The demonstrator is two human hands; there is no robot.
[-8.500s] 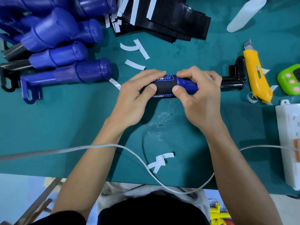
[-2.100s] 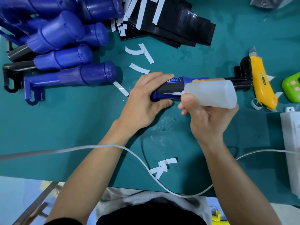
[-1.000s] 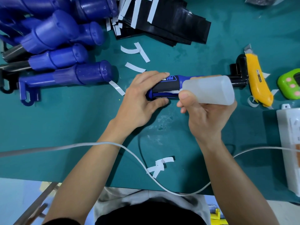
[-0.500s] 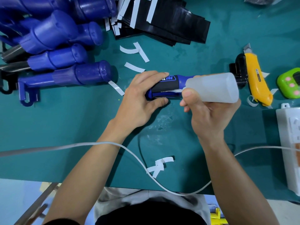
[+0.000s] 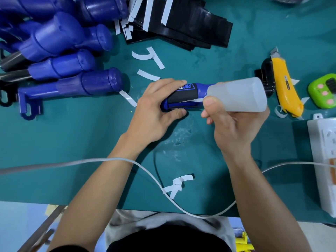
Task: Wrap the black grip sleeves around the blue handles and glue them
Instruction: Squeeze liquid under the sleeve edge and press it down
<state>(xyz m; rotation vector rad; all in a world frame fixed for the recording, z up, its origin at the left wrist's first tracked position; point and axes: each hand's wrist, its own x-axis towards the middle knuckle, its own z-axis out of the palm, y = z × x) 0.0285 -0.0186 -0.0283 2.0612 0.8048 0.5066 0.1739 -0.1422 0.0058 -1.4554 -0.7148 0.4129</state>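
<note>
Our left hand (image 5: 154,110) grips the blue plastic handle (image 5: 200,89) with its black grip sleeve (image 5: 183,96); our right hand (image 5: 232,128) holds the translucent squeeze bottle (image 5: 240,95) against it. We squeeze sparingly along the seam (image 5: 190,101) between our hands.

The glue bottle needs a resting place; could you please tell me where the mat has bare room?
Bare mat lies between the blue handles, the left hand and the white cable. A second patch lies between the black sleeves and the yellow knife. It is crowded at the right edge, around the knife, green gadget and power strip.
</note>
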